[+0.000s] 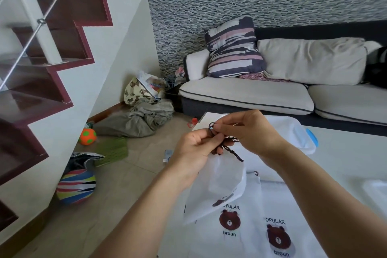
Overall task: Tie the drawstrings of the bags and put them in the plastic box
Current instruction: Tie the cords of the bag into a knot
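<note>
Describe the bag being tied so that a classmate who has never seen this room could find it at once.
Start at the white table in front of the sofa. Bear-printed white bags lie flat on it. The one you want is the white bag lifted above them, its dark drawstring pinched by the left hand and the right hand.

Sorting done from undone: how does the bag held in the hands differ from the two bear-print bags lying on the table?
The held bag hangs lifted off the table; the two flat bags lie on it. The held bag's drawstring is gathered between the left hand and right hand; the flat bags' cords are untouched. Their bear prints face up; the held bag's is mostly hidden. All are white.
</note>
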### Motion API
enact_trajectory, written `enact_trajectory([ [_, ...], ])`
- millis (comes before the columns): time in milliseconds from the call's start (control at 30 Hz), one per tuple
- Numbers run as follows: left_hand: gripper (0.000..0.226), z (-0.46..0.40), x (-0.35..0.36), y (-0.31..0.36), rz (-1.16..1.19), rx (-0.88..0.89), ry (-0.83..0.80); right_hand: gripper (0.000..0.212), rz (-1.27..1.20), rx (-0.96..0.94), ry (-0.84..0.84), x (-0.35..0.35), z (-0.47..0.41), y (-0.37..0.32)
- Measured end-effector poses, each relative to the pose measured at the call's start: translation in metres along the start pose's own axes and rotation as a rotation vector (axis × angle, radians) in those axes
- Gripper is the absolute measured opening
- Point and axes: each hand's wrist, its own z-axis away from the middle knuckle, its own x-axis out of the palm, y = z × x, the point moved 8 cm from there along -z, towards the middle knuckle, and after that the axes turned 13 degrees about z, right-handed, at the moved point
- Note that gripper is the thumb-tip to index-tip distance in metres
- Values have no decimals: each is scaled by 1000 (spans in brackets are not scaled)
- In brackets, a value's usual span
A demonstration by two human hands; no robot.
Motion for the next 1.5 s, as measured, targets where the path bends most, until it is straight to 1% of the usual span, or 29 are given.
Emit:
enact_trajectory([
  [67,14,-1,-6,2,2,22,66,16,21,48,1,-4,-2,6],
  [167,16,-3,-15,2,75,13,155,28,70,172,84,-16,-5,22],
  [200,17,-3,-16,2,93,6,172,32,69,200,65,-15,-5,25],
  [267,17,-4,-20,2,107,3,221,39,56,246,-40,-5,-4,32],
  [300,15,-4,-22,2,114,5,245,39,55,265,-101,2,-2,35],
  [367,10,-3,-24,1,144,-4,260,32,47,278,-186,10,2,37],
  [467,18,-2,-21,2,147,-11,231,26,22,262,-204,14,2,39],
  [567,14,-2,-21,4,149,-3,200,23,6,218,-206,14,1,35],
  [700,9,-3,-20,7,100,44,164,30,-128,221,-250,21,4,36],
  [767,2,-4,-16,9,115,70,132,38,-225,254,-217,22,4,39],
  [833,4,-4,-14,12,131,90,110,41,-295,262,-176,21,4,38],
  [967,10,-2,-8,14,142,65,34,44,-263,197,-235,23,6,29],
  [1067,12,-2,-8,13,96,44,25,38,-294,168,-266,27,7,29],
  [1133,15,-2,-11,12,37,45,43,32,-317,149,-241,26,6,30],
  [1233,16,-3,-15,12,-20,50,80,24,-209,107,-182,21,5,24],
  [1333,18,-4,-18,12,-4,44,97,21,-168,44,-103,16,3,18],
  [1400,19,-6,-19,13,-28,70,103,19,-179,9,-37,14,4,15],
  [1500,19,-8,-18,14,-125,137,122,13,-158,-7,18,14,6,15],
])
